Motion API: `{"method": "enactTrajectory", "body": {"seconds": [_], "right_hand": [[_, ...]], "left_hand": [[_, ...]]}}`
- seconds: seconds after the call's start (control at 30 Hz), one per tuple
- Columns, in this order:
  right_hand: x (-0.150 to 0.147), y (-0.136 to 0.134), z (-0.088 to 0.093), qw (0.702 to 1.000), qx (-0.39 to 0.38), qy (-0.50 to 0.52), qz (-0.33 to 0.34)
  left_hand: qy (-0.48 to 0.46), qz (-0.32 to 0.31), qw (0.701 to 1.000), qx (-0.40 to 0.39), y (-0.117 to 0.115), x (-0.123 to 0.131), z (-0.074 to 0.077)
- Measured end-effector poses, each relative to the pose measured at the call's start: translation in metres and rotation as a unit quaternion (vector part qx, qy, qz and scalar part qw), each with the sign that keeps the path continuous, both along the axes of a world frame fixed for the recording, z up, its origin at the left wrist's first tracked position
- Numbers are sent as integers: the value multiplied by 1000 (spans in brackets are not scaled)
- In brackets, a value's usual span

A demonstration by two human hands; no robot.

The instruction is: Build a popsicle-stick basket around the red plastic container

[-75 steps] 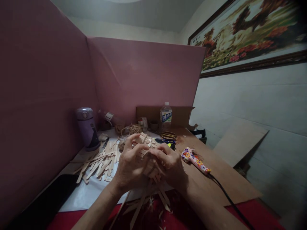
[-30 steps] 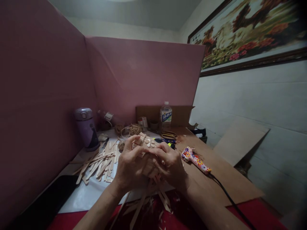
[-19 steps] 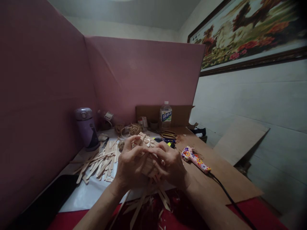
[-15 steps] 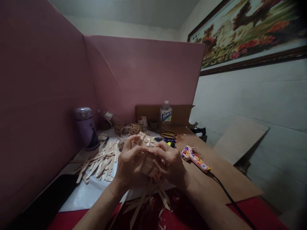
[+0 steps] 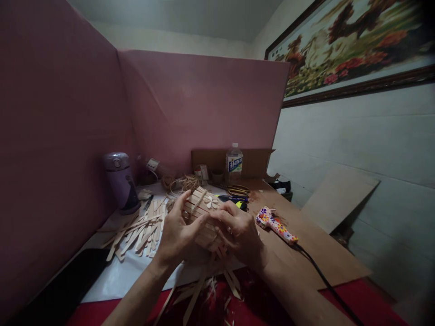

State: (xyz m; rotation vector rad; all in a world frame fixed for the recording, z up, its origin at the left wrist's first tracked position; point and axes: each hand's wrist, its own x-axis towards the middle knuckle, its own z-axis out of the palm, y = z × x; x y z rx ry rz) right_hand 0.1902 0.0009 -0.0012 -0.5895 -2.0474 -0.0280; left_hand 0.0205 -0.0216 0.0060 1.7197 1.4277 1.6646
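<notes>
Between my hands is a craft piece of wooden craft sticks [image 5: 200, 203], tilted, with twine bound around it. Pale petal-shaped pieces [image 5: 211, 202] form a small flower on its upper face. My left hand [image 5: 178, 228] grips its left side, thumb lying across the near part and index finger along the far left edge. At the right, my right hand [image 5: 239, 231] holds it with bent fingers near the flower; the fingertips are partly hidden. Loose cut sticks [image 5: 195, 294] lie below on the red cloth [image 5: 112, 312].
To the left is a heap of craft sticks [image 5: 142, 231] beside a purple flask [image 5: 122, 183]. Behind stand a twine ball [image 5: 190, 182], scissors [image 5: 238, 190] and a plastic bottle [image 5: 234, 163]. A flowered glue gun [image 5: 277, 226] with a black cord lies on cardboard [image 5: 316, 258] at the right.
My left hand has opened wider and shifted its fingers left, so more of the sticks and twine shows. My right hand stays nearly in place on the craft piece.
</notes>
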Motion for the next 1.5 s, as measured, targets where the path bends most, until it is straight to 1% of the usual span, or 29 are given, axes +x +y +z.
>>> {"method": "enactTrajectory", "body": {"seconds": [0.13, 0.27, 0.37, 0.43, 0.5, 0.67, 0.77, 0.87, 0.93, 1.0, 1.17, 1.23, 1.5], "right_hand": [[1, 0, -1, 1000, 0, 4, 1], [1, 0, -1, 1000, -12, 2, 8], [-1, -1, -1, 998, -28, 50, 27], [-3, -1, -1, 994, -45, 90, 37], [-3, -1, -2, 992, -58, 108, 38], [-2, 0, -5, 996, -25, 74, 47], [-2, 1, -7, 998, -26, 52, 23], [-2, 2, -8, 998, -35, 50, 6], [-2, 2, -9, 998, -39, 50, 6], [-2, 2, -9, 998, -43, 51, 7], [-2, 1, -7, 998, -42, 46, 7], [-2, 0, -6, 998, -40, 45, 5], [-2, -2, -7, 998, -32, 44, 9]], "left_hand": [[-9, -21, 1000, -20, 0, -2, 0], [-31, -22, 999, -21, 1, -1, 2], [-40, -12, 999, -14, 0, 2, 5], [-38, -15, 999, -11, -2, 3, 6], [-36, -20, 999, -12, -2, 2, 6], [-24, -12, 1000, -5, -1, 0, 3], [-19, -10, 1000, -4, 0, 0, 0], [-22, -10, 1000, -5, 0, 1, 1], [-38, -23, 999, -18, -1, 1, 3], [-71, -49, 996, -38, -2, 0, 6], [-168, -96, 978, -74, -2, -2, 9], [-185, -107, 973, -91, -2, -2, 9], [-117, -92, 984, -96, -2, 0, 14]]}}
